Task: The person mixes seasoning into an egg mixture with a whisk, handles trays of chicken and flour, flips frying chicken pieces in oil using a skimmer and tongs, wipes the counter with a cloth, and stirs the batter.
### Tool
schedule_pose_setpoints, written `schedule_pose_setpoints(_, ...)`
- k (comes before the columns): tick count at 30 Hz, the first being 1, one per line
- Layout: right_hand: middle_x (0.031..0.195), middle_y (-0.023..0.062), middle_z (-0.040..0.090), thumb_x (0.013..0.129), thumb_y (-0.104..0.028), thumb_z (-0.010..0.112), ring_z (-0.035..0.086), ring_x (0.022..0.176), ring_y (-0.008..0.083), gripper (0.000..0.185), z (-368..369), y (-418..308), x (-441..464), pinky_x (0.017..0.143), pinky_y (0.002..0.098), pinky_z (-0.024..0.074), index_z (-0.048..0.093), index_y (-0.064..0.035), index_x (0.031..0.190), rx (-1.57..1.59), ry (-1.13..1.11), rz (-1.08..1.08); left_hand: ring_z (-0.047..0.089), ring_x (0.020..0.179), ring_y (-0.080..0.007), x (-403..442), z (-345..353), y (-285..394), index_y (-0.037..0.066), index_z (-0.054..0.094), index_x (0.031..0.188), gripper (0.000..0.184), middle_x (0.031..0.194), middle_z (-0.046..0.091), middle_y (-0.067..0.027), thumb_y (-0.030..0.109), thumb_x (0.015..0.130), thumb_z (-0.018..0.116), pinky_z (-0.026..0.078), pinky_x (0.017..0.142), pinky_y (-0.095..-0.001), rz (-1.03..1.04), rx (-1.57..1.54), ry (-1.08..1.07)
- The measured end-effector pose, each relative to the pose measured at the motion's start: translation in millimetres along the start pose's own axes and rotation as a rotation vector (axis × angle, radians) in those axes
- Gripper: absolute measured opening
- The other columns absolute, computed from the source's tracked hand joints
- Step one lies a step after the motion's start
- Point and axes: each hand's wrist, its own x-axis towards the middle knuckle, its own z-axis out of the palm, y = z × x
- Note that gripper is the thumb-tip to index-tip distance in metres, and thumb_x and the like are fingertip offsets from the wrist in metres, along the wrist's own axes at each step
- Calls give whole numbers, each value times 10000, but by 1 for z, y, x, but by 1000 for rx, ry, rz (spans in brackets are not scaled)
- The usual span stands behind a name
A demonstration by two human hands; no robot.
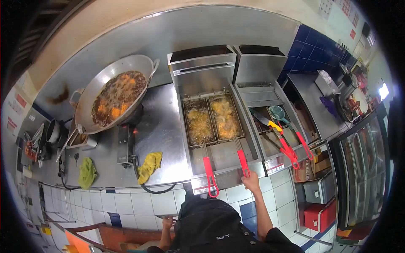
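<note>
My right hand (251, 181) is closed on the end of a red handle that belongs to the right fryer basket (225, 116). Golden pieces of food bubble in oil inside that basket. Beside it the left fryer basket (198, 122) also sits in the bubbling oil, its red handle (209, 175) hanging over the front edge, untouched. Low at my left side, my left hand (168, 222) is closed around a thin, flat, greyish thing too small to make out. Both baskets sit in a steel deep fryer (223, 154).
A large wok (141, 65) of frying food stands on a burner to the left. Yellow cloth (149, 168) and green cloth (87, 173) lie on the steel counter (162, 126). On the second fryer rest a yellow-handled knife (270, 123) and a strainer (277, 112). Red cooler (319, 215) stands lower right.
</note>
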Motion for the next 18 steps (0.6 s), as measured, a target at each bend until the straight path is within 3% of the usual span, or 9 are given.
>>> schedule_pose_setpoints(1, 505, 78, 509, 708, -42, 575, 540, 391, 174, 101, 2, 7, -4, 339, 323, 432, 491, -18, 657, 85, -45, 45, 658, 564, -187, 6, 0, -4, -30, 634, 958, 304, 734, 687, -122, 262, 898, 575, 540, 464, -318, 63, -24, -2)
schedule_pose_setpoints(4, 523, 74, 519, 722, -50, 572, 541, 404, 180, 73, -2, -17, -17, 362, 332, 439, 515, -6, 729, -41, 28, 60, 660, 588, -181, 1, 15, 2, -28, 628, 986, 313, 757, 688, -119, 269, 899, 579, 536, 477, -308, 113, -27, 22)
schedule_pose_setpoints(5, 529, 82, 531, 724, -50, 571, 548, 407, 179, 83, -4, -33, -15, 351, 325, 440, 497, -19, 703, -88, 31, -94, 660, 599, -179, -6, 8, 10, -27, 623, 1010, 325, 771, 687, -120, 276, 900, 582, 534, 484, -305, 109, 24, 51)
schedule_pose_setpoints(9, 509, 85, 518, 724, -52, 564, 545, 397, 191, 141, 8, 14, 6, 351, 325, 442, 440, -37, 659, 0, -68, 100, 660, 608, -237, -6, 7, 28, 2, 603, 1065, 276, 843, 677, -171, 230, 923, 538, 545, 480, -360, 14, -117, -3)
schedule_pose_setpoints(11, 503, 81, 513, 725, -51, 561, 539, 389, 189, 140, 2, 13, 4, 350, 324, 439, 440, -38, 656, -5, -26, 78, 656, 597, -231, 10, 8, 17, 1, 602, 1064, 273, 853, 678, -171, 224, 923, 532, 546, 480, -359, 5, -134, -27)
schedule_pose_setpoints(13, 493, 71, 502, 721, -51, 560, 523, 368, 182, 158, -7, -34, -12, 353, 323, 447, 424, -44, 640, -45, 2, -40, 656, 590, -218, 7, 5, 22, 1, 602, 1054, 266, 840, 682, -162, 221, 918, 536, 555, 484, -356, -20, -157, -46)
schedule_pose_setpoints(18, 506, 55, 495, 722, -46, 574, 534, 395, 176, 91, 6, 27, 8, 354, 333, 426, 492, -21, 690, 34, -63, 49, 665, 605, -207, 12, 2, 15, 3, 614, 1057, 289, 805, 693, -145, 242, 908, 549, 553, 470, -345, -17, -134, 33)
